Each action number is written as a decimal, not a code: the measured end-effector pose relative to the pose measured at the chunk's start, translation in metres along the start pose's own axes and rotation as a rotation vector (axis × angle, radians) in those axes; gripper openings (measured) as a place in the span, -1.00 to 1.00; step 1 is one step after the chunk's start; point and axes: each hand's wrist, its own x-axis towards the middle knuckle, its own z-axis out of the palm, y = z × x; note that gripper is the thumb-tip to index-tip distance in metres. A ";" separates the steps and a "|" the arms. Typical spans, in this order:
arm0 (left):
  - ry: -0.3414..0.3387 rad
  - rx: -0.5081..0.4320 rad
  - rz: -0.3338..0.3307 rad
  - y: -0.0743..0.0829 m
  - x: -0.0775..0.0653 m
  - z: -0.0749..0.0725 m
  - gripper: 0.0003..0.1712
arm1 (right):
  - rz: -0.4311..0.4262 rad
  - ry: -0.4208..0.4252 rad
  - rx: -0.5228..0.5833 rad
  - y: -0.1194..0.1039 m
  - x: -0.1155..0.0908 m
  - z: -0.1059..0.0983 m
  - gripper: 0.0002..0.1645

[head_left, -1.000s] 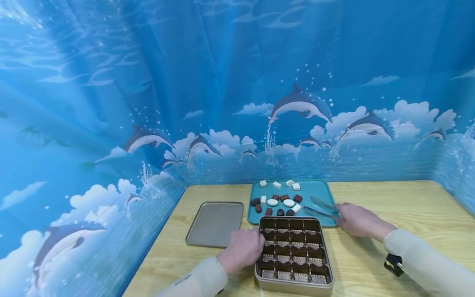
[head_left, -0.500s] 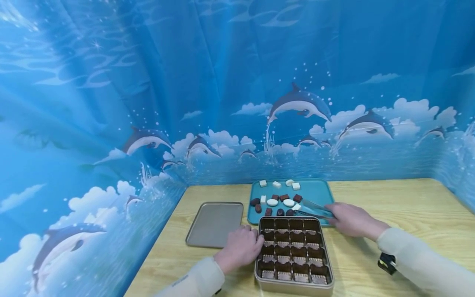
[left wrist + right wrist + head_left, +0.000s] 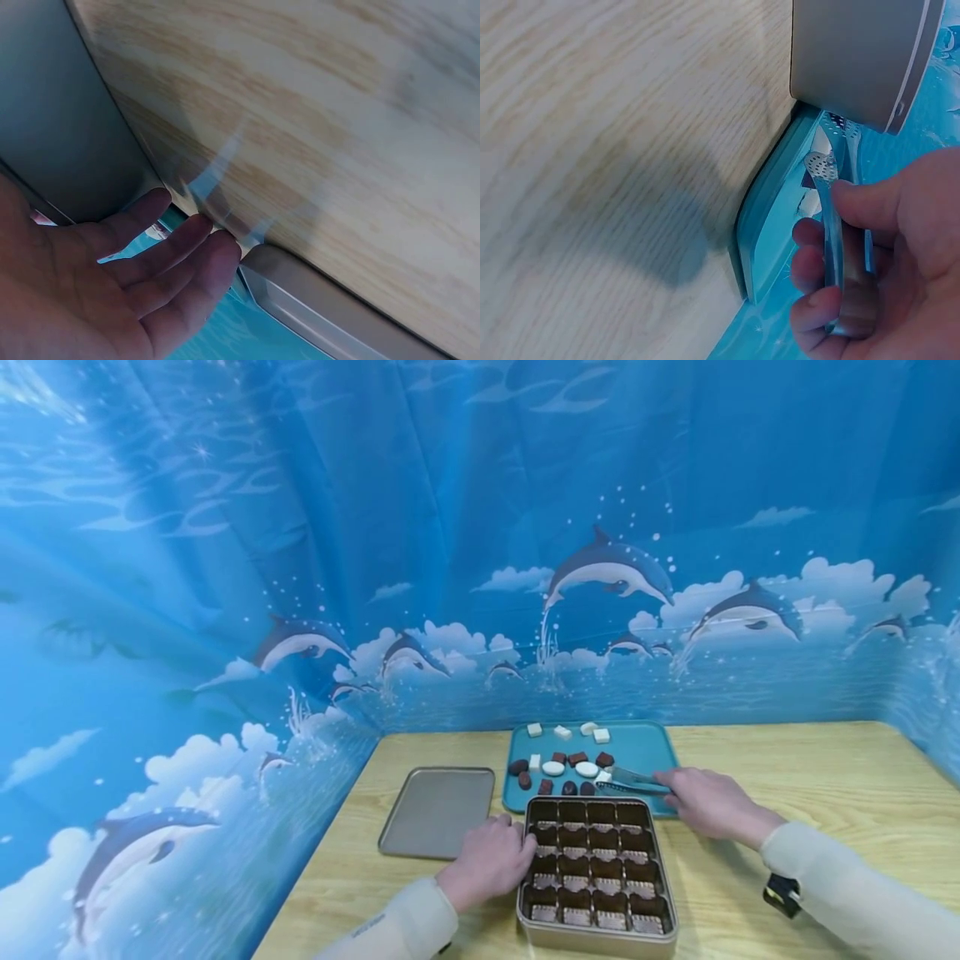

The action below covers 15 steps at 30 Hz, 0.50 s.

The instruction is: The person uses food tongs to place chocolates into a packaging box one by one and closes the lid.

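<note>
My right hand [image 3: 708,803] grips metal tongs [image 3: 832,232] with the thumb on one arm and curled fingers on the other. Their perforated tips sit around a white square chocolate [image 3: 603,776] on the teal tray [image 3: 637,739]. My left hand [image 3: 491,858] rests at the left side of a metal tin [image 3: 597,941], its relaxed fingers [image 3: 176,244] along the wall. Inside the tin is a brown divided insert [image 3: 590,868] with bare compartments.
Several white and dark chocolates lie on the tray, among them a white oval one [image 3: 553,768] and a dark oval one [image 3: 518,767]. A flat metal lid [image 3: 438,810] lies left of the tin on the wooden table [image 3: 810,777]. A dolphin-printed curtain [image 3: 480,568] hangs behind.
My right hand has moved left with the tongs, and their arms have come closer together at the white chocolate. My left hand's fingers have loosened slightly beside the tin.
</note>
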 end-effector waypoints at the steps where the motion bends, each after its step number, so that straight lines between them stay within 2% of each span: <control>1: -0.002 0.000 -0.003 0.000 0.000 0.000 -0.42 | -0.003 0.004 0.002 0.000 0.000 0.000 -0.49; 6: -0.004 0.002 -0.009 0.000 -0.001 0.000 -0.42 | 0.019 0.012 0.022 0.001 -0.005 -0.006 -0.47; 10: -0.004 -0.001 -0.011 0.000 -0.002 -0.001 -0.42 | 0.036 0.027 0.054 0.000 -0.011 -0.019 -0.46; 15: 0.008 -0.005 -0.009 0.000 0.000 -0.001 -0.43 | 0.020 0.042 0.096 0.000 -0.027 -0.037 -0.47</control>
